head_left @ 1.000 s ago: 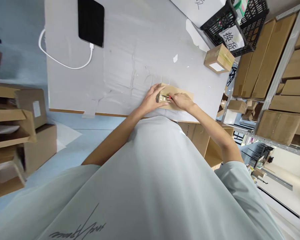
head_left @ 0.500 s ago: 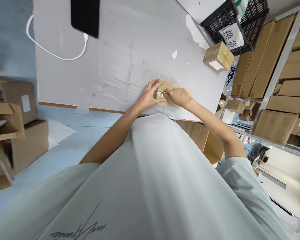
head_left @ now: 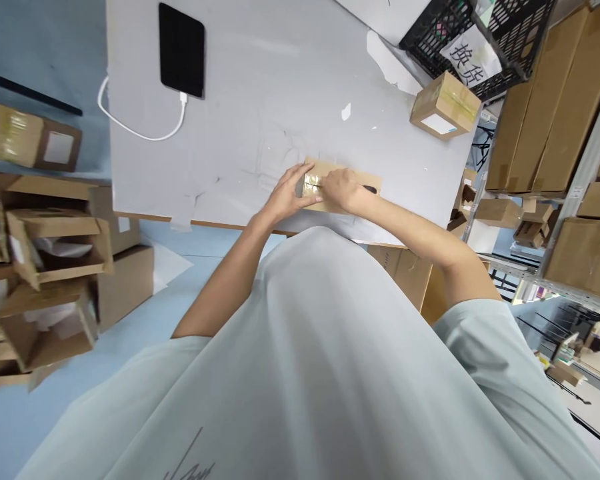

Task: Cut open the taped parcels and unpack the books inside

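Observation:
A flat brown cardboard box [head_left: 337, 168] with shiny tape on its left end lies near the front edge of the table. My left hand [head_left: 286, 192] steadies that end, with thumb and fingers spread around its corners. Curled over the middle of the box is my right hand [head_left: 343, 189], closed round a small cutter that the fingers now hide; only a red bit of it showed earlier. A thin dark line runs along the tape [head_left: 312, 181] between the hands. Beside the right wrist, a dark spot [head_left: 371, 189] shows on the box, partly covered.
A black tablet [head_left: 182, 50] with a white cable [head_left: 153, 139] lies at the table's back left. A taped carton [head_left: 445, 107] stands at the right, by a black crate [head_left: 430, 40]. Open cartons [head_left: 60, 247] pile up on the left floor; shelves hold boxes [head_left: 583, 260] at right.
My right hand has shifted slightly left along the box and its fist has turned, hiding the red bit. My left hand still holds the end. The camera view has shifted.

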A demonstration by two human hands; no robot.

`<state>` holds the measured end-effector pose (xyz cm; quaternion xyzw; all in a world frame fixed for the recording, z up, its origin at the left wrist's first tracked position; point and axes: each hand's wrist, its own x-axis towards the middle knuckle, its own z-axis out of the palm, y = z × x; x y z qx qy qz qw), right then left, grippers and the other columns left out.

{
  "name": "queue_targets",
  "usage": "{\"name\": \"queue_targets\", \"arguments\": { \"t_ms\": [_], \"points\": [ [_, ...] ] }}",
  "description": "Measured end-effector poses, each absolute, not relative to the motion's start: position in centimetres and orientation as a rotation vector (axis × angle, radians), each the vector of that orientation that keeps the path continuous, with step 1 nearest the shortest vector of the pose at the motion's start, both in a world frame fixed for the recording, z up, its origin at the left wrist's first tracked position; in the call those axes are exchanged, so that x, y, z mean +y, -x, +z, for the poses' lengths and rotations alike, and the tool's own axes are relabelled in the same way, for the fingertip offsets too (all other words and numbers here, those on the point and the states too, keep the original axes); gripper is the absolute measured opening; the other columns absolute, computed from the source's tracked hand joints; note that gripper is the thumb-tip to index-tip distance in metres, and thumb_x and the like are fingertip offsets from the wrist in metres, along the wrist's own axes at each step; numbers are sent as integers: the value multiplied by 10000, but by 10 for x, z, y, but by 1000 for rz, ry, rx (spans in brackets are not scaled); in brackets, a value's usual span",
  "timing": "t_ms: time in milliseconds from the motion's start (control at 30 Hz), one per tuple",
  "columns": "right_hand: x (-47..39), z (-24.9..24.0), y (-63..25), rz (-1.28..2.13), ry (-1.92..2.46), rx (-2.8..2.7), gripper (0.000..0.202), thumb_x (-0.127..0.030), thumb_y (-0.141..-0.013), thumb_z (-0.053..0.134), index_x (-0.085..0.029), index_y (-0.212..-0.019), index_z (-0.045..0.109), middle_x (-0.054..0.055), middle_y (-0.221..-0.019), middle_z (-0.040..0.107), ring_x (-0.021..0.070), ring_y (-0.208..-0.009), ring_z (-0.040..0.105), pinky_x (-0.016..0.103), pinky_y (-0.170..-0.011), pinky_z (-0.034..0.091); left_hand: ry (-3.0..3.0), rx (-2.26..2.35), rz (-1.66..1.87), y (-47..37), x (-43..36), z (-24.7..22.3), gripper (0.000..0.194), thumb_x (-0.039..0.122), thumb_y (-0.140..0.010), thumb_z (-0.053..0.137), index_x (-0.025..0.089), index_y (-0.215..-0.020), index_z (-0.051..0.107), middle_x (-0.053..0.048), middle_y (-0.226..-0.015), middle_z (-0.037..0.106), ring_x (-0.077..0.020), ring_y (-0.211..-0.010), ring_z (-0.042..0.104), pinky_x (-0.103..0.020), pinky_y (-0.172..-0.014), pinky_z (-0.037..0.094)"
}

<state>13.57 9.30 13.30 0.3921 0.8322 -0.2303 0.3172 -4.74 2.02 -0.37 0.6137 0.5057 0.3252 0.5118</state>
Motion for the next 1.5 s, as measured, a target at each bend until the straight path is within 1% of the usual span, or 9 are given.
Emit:
{"name": "queue_targets", "arguments": {
  "t_ms": [200,433,567,700,867,1033,1267,1367,1500],
  "points": [
    [91,172,-227,-360,-1112,1911,451,-88,-1131,440,-87,-1391,808,290,-1334,839,381,-1296,811,486,-1043,623,-1447,1279,782,48,18,1,1212,967,-814,821,314,-1785,506,-182,-1807,510,-427,-1685,485,-591,-1404,398],
    [73,192,-308,-423,-1210,1813,487,-326,-1243,371,-127,-1520,718,312,-1367,810,394,-1294,793,453,-990,534,-1416,1333,699,36,15,11,1223,959,-783,853,308,-1767,528,-202,-1790,526,-445,-1640,546,-610,-1324,499],
    [67,168,-337,-520,-1258,1935,495,-417,-1255,359,-175,-1533,690,254,-1348,822,390,-1222,795,428,-931,510,-1446,1416,692,29,12,23,1130,923,-846,823,278,-1735,556,-210,-1758,554,-433,-1633,557,-605,-1359,469],
    [50,126,-363,-740,-1427,2081,451,-427,-1259,356,-223,-1481,692,179,-1373,815,341,-1182,770,382,-872,499,-1437,1658,782,-1,13,27,883,828,-994,724,233,-1634,597,-228,-1690,594,-410,-1688,490,-591,-1423,381],
    [18,69,-368,-1056,-1753,2188,409,-406,-1250,369,-228,-1325,730,143,-1332,812,309,-1202,717,369,-939,523,-1390,1913,841,-43,13,24,665,723,-1125,564,215,-1554,541,-253,-1678,592,-383,-1647,539,-603,-1391,425],
    [-9,30,-353,-1222,-2065,2182,441,-473,-1235,368,-227,-1211,733,162,-1280,815,316,-1181,725,402,-1022,556,-1383,1964,796,-42,11,28,628,708,-1122,580,238,-1536,528,-228,-1626,639,-365,-1591,598,-575,-1362,473],
    [-34,9,-340,-1556,-2577,2002,589,-685,-1202,277,-252,-1174,676,130,-1079,836,293,-1007,791,426,-991,615,-1314,1934,868,-14,8,24,637,687,-1136,528,222,-1572,512,-230,-1657,607,-334,-1613,560,-533,-1396,411],
    [-29,4,-336,-1659,-2827,1756,633,-760,-1177,264,-262,-1184,655,96,-1104,839,235,-810,796,407,-903,647,-1216,2021,861,15,9,15,663,701,-1154,463,203,-1589,508,-230,-1583,668,-320,-1447,687,-504,-1297,517],
    [-15,7,-308,-2026,-2631,1583,692,-849,-1126,355,-256,-1280,677,111,-1246,830,192,-638,750,381,-728,647,-1166,2114,732,57,13,7,665,727,-1157,433,172,-1463,633,-229,-1473,740,-311,-1324,734,-465,-1238,556]
  ]
}}
